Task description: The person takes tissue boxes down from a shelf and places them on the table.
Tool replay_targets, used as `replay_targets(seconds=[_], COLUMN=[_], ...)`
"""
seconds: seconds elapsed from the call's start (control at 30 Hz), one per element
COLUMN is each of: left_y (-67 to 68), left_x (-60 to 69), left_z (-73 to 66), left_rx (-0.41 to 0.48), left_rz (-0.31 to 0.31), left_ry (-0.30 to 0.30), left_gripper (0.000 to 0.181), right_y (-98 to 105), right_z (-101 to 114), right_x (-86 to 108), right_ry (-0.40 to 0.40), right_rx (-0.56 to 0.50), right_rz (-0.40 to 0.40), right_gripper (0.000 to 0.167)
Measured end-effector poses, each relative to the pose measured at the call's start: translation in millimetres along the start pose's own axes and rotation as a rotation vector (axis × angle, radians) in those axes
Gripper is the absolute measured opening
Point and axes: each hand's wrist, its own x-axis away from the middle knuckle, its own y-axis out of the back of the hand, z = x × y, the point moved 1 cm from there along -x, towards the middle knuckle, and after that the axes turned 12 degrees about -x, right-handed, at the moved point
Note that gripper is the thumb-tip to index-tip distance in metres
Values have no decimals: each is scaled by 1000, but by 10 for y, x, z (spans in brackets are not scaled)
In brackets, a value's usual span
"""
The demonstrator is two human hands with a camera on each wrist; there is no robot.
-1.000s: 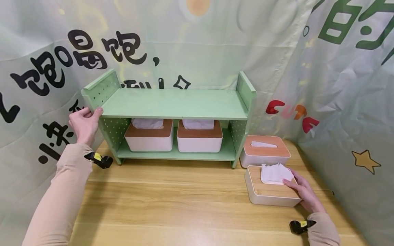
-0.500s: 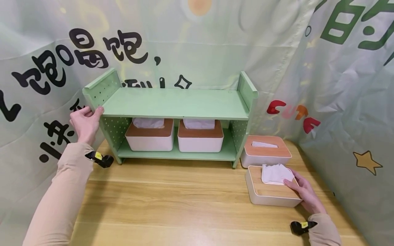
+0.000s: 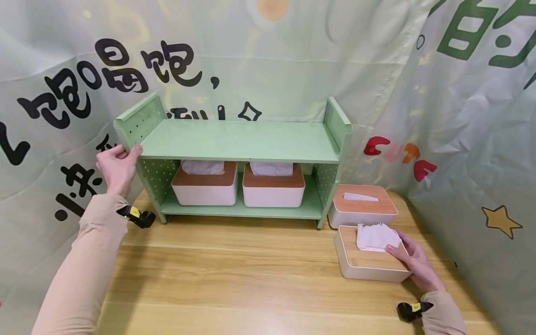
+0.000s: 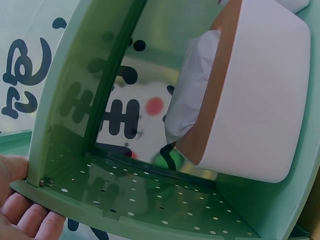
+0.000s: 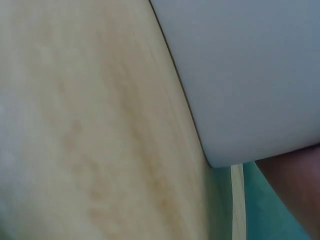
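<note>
A green two-tier shelf (image 3: 238, 139) with perforated side panels stands on the table. My left hand (image 3: 116, 170) grips the front edge of its left side panel; the left wrist view shows the fingers (image 4: 32, 220) bent around that edge. At the right, my right hand (image 3: 420, 265) holds the right side of a white tissue box (image 3: 372, 272) with a wooden lid, its thumb on top beside the tissue. In the right wrist view the white box wall fills the upper right, with part of the hand below it.
Two more tissue boxes (image 3: 204, 193) (image 3: 274, 195) sit side by side on the lower shelf. Just behind the held box, another tissue box (image 3: 362, 216) stands by the shelf's right leg. A printed cloth (image 3: 293, 74) hangs behind and along the right of the wooden table (image 3: 234, 279).
The head view has shifted very slightly, moving the whole scene a little to the right. Both hands keep their places on the shelf and the tissue box.
</note>
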Motion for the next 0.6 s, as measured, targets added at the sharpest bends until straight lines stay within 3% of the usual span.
replay_targets(seconds=[0.3,0.6], left_y=[-3,-1], left_x=[-9,-10], left_z=[4,6], left_rx=[10,10], left_rz=[0,-2], left_ry=[3,-2], left_gripper=[45,45], right_y=[-1,-12], right_z=[11,34], right_x=[3,18], right_ry=[22,32], right_rx=[21,78], right_rz=[5,-42], right_gripper=[74,81])
